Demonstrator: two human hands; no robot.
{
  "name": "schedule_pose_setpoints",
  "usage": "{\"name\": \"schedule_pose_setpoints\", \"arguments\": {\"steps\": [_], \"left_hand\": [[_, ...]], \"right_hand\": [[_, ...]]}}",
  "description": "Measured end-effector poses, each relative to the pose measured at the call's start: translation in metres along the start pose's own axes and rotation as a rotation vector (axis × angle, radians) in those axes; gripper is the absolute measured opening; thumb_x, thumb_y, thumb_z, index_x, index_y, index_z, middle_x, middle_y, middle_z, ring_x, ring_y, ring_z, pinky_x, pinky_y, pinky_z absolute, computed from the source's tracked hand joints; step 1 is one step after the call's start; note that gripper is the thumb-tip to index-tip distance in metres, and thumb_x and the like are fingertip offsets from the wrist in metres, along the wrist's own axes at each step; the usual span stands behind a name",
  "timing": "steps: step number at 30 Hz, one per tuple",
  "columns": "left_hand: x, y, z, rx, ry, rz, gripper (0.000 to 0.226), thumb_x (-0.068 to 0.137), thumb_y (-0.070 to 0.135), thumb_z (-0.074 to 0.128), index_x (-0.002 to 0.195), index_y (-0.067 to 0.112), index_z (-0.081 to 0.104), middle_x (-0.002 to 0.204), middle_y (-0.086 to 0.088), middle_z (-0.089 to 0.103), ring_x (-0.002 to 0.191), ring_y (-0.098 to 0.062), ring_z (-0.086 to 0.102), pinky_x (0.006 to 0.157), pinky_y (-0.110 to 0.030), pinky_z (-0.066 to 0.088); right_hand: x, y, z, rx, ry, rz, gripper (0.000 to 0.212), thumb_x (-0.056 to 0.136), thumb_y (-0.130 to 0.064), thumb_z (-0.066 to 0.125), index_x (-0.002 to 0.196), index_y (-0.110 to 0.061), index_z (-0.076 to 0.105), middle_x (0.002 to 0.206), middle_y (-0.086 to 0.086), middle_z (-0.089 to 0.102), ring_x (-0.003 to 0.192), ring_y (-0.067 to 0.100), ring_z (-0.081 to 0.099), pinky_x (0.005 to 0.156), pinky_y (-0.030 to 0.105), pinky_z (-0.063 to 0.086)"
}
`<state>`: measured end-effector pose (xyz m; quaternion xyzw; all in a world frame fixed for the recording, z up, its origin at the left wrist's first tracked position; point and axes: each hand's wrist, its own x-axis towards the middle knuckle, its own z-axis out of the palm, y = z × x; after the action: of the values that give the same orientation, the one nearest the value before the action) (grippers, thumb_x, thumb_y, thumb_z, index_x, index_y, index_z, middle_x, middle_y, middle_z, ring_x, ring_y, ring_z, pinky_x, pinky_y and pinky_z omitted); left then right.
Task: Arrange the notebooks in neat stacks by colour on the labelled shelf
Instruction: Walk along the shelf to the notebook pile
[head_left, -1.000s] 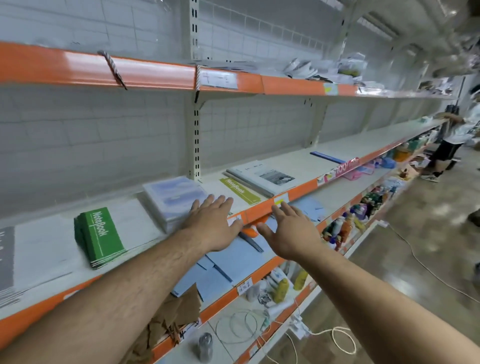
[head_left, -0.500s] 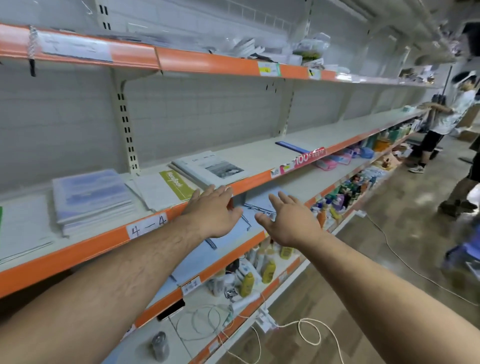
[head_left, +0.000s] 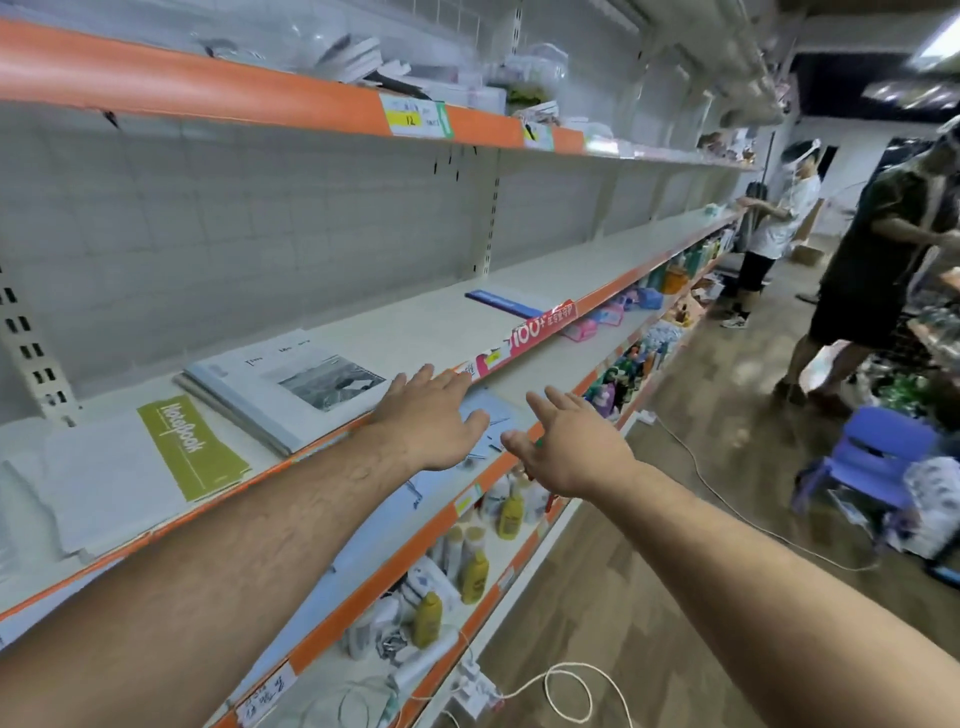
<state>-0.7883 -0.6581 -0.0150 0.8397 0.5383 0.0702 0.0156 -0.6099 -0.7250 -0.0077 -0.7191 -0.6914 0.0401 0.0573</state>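
Note:
On the orange-edged shelf (head_left: 613, 291) lies a white notebook with an olive "Notebook" band (head_left: 192, 447) at the left. Right of it sits a stack of white notebooks with a grey photo cover (head_left: 291, 389). Farther along lies a dark blue notebook (head_left: 501, 302). My left hand (head_left: 434, 421) reaches forward with fingers straight, over the shelf's front edge just right of the photo-cover stack, holding nothing. My right hand (head_left: 569, 447) is stretched out flat in front of the shelf below, empty. Pale blue notebooks (head_left: 488, 410) lie on that lower shelf under my hands.
Yellow and white bottles (head_left: 472, 561) fill the lower shelves. A white cable (head_left: 566, 691) loops on the wooden floor. Two people (head_left: 779, 223) stand down the aisle at the right, beside a blue plastic chair (head_left: 878, 457). The top shelf holds cluttered packages (head_left: 363, 62).
My view and both hands have moved right along the shelf. The green and lilac notebook stacks have left the view; the photo-cover stack and blue notebook are now nearer.

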Motion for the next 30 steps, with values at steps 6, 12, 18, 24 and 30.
{"name": "schedule_pose_setpoints", "arguments": {"steps": [6,12,18,24,30], "left_hand": [[0.077,0.011,-0.002,-0.026,-0.001,0.058,0.067,0.101,0.055,0.026,0.159,0.024,0.015,0.165,0.004,0.018,0.153,-0.021,0.008,0.123,-0.045,0.007],[0.144,0.014,0.009,0.006,-0.031,0.038,0.068,0.099,0.058,0.024,0.158,0.024,0.017,0.165,0.003,0.021,0.152,-0.022,0.013,0.123,-0.046,0.011],[0.212,0.034,0.022,0.009,-0.038,-0.004,0.069,0.099,0.059,0.025,0.158,0.023,0.017,0.165,0.003,0.021,0.152,-0.022,0.012,0.123,-0.046,0.010],[0.277,0.066,0.038,0.011,-0.049,-0.128,0.067,0.100,0.057,0.024,0.157,0.023,0.020,0.163,0.002,0.024,0.152,-0.024,0.014,0.122,-0.047,0.012],[0.328,0.091,0.045,-0.005,-0.047,-0.269,0.067,0.100,0.057,0.022,0.157,0.023,0.019,0.165,0.002,0.020,0.152,-0.024,0.012,0.123,-0.048,0.011]], "right_hand": [[0.065,0.027,-0.013,-0.020,0.024,0.057,0.079,0.097,-0.067,0.032,0.159,-0.023,0.014,0.166,0.003,0.010,0.153,0.025,0.009,0.123,0.041,0.016],[0.118,0.055,-0.014,-0.011,-0.011,0.075,0.078,0.097,-0.067,0.032,0.159,-0.024,0.014,0.166,0.001,0.010,0.152,0.027,0.010,0.122,0.043,0.018],[0.181,0.105,-0.013,-0.008,-0.004,0.008,0.077,0.098,-0.066,0.033,0.159,-0.021,0.016,0.166,0.003,0.013,0.152,0.025,0.012,0.121,0.040,0.017],[0.253,0.169,-0.014,-0.015,-0.036,-0.111,0.078,0.098,-0.066,0.032,0.159,-0.020,0.017,0.165,0.003,0.015,0.152,0.023,0.014,0.120,0.037,0.018],[0.313,0.217,-0.028,-0.040,-0.055,-0.238,0.079,0.098,-0.067,0.029,0.158,-0.017,0.019,0.165,0.005,0.018,0.152,0.021,0.012,0.120,0.035,0.017]]}}
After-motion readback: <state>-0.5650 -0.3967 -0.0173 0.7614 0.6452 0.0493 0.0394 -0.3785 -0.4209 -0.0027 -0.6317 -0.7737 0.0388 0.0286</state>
